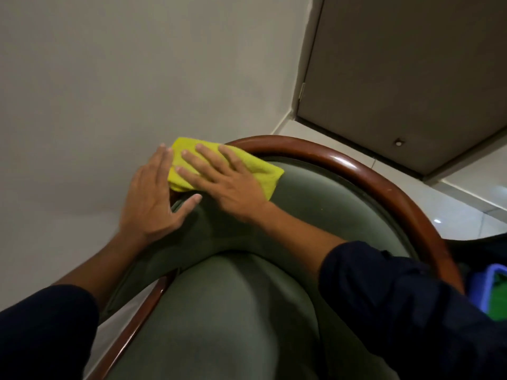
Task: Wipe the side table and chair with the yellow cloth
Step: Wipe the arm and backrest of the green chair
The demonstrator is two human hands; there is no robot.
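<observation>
chair (315, 204) | right hand (230, 185) flat, hiding yellow cloth (263, 171) middle

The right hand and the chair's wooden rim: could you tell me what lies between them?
The yellow cloth, pressed flat under the right hand against the chair, in the head view.

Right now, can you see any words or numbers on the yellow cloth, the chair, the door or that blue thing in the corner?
No words, numbers or signs can be read anywhere.
Yellow cloth: plain, no label showing.
Chair: bare wood rim and green padding, no writing.
Door: blank.
Blue container at the right edge: mostly cut off, no text visible.
</observation>
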